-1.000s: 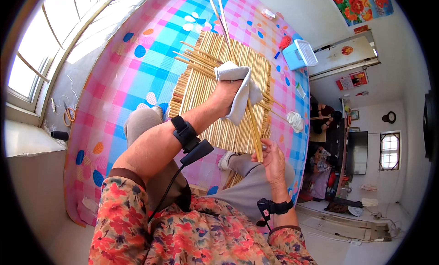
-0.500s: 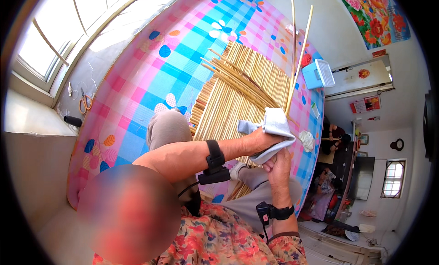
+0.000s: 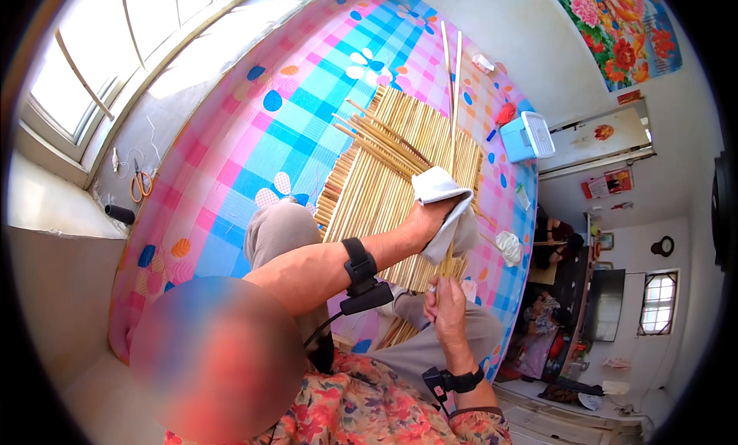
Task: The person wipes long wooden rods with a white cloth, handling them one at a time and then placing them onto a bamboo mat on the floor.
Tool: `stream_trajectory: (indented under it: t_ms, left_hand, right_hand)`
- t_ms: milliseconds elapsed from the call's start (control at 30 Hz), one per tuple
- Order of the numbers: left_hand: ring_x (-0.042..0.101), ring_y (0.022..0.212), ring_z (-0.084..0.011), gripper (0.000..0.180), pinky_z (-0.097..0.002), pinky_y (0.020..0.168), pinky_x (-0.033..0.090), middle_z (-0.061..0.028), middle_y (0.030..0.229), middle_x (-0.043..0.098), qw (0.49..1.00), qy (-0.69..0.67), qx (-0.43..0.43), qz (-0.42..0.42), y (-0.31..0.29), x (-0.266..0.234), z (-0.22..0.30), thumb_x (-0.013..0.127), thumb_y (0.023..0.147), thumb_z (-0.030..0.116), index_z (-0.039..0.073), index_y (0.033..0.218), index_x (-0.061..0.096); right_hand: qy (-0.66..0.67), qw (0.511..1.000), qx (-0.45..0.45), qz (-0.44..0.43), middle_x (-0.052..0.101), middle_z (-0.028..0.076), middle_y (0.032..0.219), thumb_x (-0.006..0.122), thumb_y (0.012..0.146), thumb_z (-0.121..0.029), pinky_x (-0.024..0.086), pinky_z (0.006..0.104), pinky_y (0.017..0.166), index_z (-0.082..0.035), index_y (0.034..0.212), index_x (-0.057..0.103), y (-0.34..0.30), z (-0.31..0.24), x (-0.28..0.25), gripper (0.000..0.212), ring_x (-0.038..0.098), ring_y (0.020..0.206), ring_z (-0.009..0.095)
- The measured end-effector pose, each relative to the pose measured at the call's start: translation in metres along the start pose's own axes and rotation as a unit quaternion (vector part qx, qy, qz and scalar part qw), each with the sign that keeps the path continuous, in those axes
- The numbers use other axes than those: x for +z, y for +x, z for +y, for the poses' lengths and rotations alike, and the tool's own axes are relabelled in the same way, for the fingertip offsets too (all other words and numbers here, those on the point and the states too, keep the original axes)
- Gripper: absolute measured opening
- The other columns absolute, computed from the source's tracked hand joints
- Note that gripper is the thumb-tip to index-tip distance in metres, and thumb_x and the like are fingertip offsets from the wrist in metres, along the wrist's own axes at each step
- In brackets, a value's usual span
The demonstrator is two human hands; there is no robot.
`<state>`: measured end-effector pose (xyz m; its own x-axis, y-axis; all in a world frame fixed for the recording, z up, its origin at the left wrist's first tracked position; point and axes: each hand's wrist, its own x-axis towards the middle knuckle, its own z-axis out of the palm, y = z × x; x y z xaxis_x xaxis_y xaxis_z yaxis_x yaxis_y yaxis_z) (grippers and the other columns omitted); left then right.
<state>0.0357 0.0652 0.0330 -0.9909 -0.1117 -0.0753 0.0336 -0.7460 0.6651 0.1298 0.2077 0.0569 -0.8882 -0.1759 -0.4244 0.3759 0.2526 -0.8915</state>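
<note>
Above slatted mat [image 3: 369, 207], left hand [image 3: 421, 225] curled round pale cloth [image 3: 435, 185] enclosing long sticks [image 3: 457, 76], apparently so fabric bears against them; right hand [image 3: 449, 310] clenched round near ends, likely steadying length. Far ends project beyond cloth. Loose sticks [image 3: 384, 147] lie across mat, seemingly within reach.

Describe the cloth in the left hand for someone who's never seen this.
On the pink-and-blue checked sheet, find the large tan stick mat. Over its right side, the left hand holds a pale grey cloth folded around long sticks. Unlike the crumpled white bundle on the sheet further right, it is gripped, with sticks showing above and below.
</note>
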Motion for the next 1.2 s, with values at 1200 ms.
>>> stream_trajectory:
  t_ms: [1200]
  left_hand:
    - [0.057,0.081,-0.0197,0.027,-0.0344,0.068,0.049,-0.0074,0.091,0.056,0.991,-0.106,-0.079,-0.029,0.007,-0.035,0.02,0.051,0.084,0.026,0.005,0.101,0.051]
  right_hand:
    - [0.191,0.977,0.076,-0.05,0.035,-0.002,0.058,0.042,0.091,-0.029,0.029,0.0196,0.039,-0.005,0.09,0.045,-0.086,0.024,-0.058,0.024,0.03,0.042,0.005]
